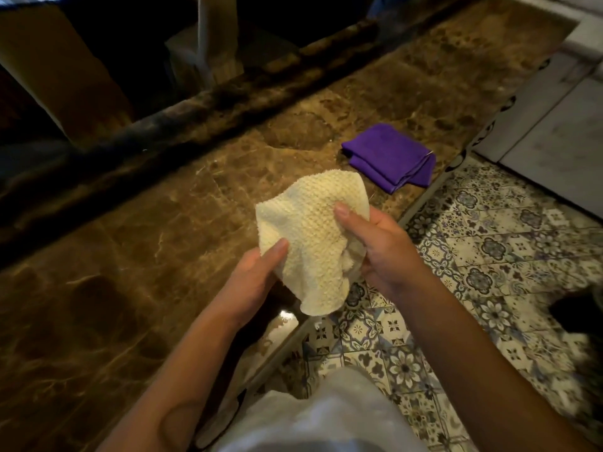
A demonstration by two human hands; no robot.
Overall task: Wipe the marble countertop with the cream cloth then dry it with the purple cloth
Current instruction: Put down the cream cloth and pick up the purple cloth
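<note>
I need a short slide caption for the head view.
Both hands hold the cream cloth above the marble countertop; purple cloth lies folded nearby.

marble countertop [137, 243] mostly bare, folded purple cloth [390, 156] lying near its front edge

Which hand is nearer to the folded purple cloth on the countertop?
Right. The right hand grips the cream cloth just below the folded purple cloth; the left hand holds its far side, further away.
</note>
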